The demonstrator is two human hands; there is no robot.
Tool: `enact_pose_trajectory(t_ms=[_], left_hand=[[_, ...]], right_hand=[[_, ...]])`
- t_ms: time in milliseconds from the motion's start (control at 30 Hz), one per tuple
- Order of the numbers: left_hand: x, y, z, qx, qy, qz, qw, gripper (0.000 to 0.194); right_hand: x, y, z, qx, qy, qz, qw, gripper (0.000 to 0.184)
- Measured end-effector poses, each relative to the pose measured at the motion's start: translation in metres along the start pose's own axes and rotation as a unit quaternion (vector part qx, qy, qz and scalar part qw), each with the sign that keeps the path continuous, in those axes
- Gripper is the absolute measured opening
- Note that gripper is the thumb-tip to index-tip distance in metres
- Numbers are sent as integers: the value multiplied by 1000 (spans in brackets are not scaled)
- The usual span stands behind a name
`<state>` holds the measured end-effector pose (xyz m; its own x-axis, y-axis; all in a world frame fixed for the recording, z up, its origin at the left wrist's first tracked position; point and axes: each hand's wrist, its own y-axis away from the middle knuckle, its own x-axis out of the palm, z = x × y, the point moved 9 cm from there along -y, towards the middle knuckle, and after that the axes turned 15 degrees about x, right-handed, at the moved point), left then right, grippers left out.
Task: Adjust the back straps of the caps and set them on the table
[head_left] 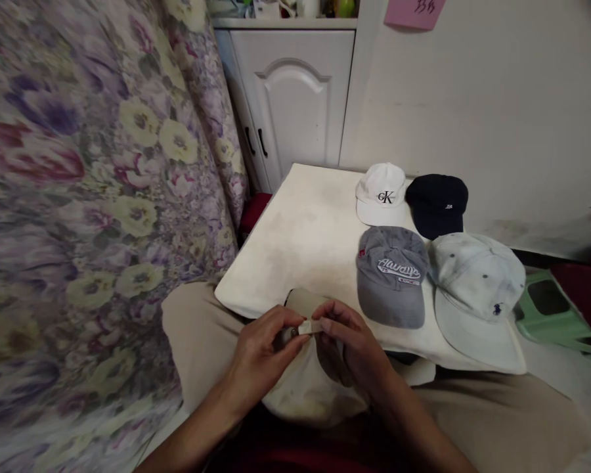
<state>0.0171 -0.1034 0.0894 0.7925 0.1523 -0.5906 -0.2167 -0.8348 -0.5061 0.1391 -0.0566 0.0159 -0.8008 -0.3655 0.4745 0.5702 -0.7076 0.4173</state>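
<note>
A cream baseball cap (305, 391) rests in my lap against the near edge of the table, its back strap toward me. My left hand (263, 351) pinches the strap (309, 326) near a small metal buckle, thumb and forefinger closed on it. From the other side my right hand (352, 338) grips the same strap with its fingertips. The opening under the strap shows dark between my hands. Part of the cap is hidden behind my fingers and wrists.
On the cream-covered table (305, 223) sit a white cap (381, 190), a navy cap (438, 203), a grey cap (391, 269) and a pale blue cap (477, 282). A floral curtain (103, 197) hangs left, a white cabinet (295, 98) stands behind, and a green stool (551, 309) is at right.
</note>
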Motion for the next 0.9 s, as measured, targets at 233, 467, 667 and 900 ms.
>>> enact_pose_trajectory(t_ms=[233,467,667,900], left_hand=[[4,-2,-2,-10,22,11,1000,10],[4,-1,-2,-6,24,8,1000,11],[7,-1,-2,-13,27,19,999,9],[6,-5,-8,-2,39,23,999,11]], right_hand=[[-2,-2,-10,3,-18,1,1000,12],[-1,1,-3,0,21,15,1000,19],[-13,3,0,-22,55,-6,998,20],[-4,4,2,-28,80,27,996,20]])
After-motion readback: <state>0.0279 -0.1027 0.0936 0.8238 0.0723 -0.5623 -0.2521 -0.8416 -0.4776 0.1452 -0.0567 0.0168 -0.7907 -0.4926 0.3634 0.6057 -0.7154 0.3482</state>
